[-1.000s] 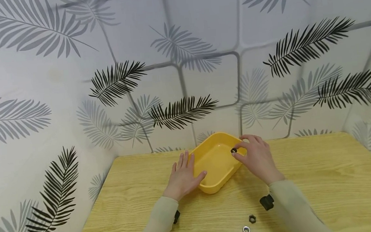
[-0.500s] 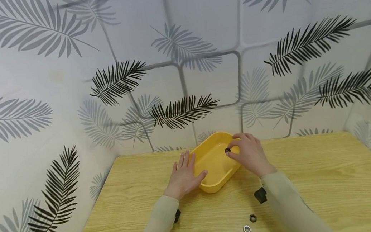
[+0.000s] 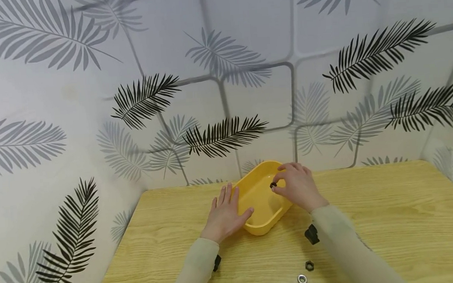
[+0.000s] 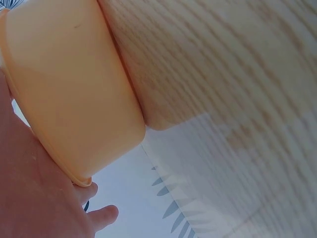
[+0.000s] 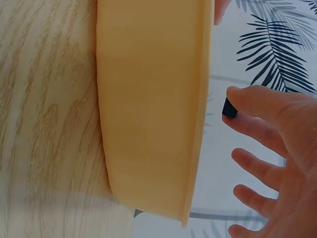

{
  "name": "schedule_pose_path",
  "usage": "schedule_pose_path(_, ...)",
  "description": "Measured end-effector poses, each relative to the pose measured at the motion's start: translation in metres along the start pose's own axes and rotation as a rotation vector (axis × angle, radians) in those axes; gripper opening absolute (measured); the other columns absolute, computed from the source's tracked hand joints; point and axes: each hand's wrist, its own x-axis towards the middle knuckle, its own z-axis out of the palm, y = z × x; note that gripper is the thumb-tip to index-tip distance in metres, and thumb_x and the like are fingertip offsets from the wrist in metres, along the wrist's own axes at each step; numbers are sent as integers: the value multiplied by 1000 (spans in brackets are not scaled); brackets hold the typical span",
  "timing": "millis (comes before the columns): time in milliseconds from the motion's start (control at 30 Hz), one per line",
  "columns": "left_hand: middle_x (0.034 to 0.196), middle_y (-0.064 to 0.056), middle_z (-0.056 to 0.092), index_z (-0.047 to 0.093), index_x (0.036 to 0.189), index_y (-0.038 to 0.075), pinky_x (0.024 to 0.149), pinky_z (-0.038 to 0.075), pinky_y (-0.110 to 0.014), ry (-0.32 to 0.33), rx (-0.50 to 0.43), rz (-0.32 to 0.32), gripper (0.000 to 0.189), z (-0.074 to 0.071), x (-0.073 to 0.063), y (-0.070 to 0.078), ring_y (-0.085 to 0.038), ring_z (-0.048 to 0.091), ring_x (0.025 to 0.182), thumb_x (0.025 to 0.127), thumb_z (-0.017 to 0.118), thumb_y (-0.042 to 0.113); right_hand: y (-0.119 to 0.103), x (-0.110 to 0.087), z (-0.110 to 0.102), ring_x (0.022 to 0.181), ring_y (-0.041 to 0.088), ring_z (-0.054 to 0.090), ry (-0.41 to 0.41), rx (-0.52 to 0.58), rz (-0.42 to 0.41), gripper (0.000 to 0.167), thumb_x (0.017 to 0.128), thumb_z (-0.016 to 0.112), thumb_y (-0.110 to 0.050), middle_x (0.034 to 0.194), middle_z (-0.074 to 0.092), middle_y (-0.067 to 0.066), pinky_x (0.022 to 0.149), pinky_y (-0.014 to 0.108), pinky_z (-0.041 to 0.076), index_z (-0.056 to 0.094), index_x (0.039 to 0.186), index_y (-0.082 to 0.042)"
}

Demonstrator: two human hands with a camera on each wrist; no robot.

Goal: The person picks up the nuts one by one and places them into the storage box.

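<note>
A yellow plastic tray [image 3: 257,200] stands on the wooden table near the wall. My left hand [image 3: 224,216] rests on the tray's left rim with fingers spread and straight; the left wrist view shows that hand [image 4: 39,168] along the rim. Between thumb and index finger my right hand [image 3: 298,187] pinches a black nut [image 3: 273,185] above the tray. From the side, in the right wrist view, the black nut [image 5: 229,108] is held higher than the rim, and the other fingers of the right hand [image 5: 277,148] are spread apart.
On the table [image 3: 394,222], in front of the tray, lie a dark nut [image 3: 309,266] and a silver nut [image 3: 302,279]. More nuts are cut off at the bottom edge of the head view. A leaf-patterned wall [image 3: 223,102] rises directly behind the table.
My right hand has moved left over the tray, carrying the black nut from near the right rim towards the middle. The left hand and the tray have stayed in place.
</note>
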Motion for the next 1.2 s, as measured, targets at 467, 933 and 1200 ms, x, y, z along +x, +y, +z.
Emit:
schedule_pose_path(467,164,-12,8,20,158,11,115,16,-54,11,25,7,84,2,0,-2,-28,6,150,97,35,67,-5,10,17,130,42,38,-105,-39,1,14,84,79,-32,131,57,11,105,65,22,78,91,-20)
schedule_pose_path(933,164,-12,7,20,158,11,114,18,-56,11,12,11,85,1,0,-2,-29,5,150,97,36,67,-13,16,33,133,39,34,-219,-61,40,13,82,80,-31,134,56,8,110,64,15,78,92,-22)
schedule_pose_path(1200,164,-12,7,19,158,10,114,18,-57,18,11,23,85,3,0,-2,-29,6,150,97,36,67,-15,14,38,134,40,33,-240,-68,38,14,82,80,-32,135,55,9,111,64,14,77,92,-23)
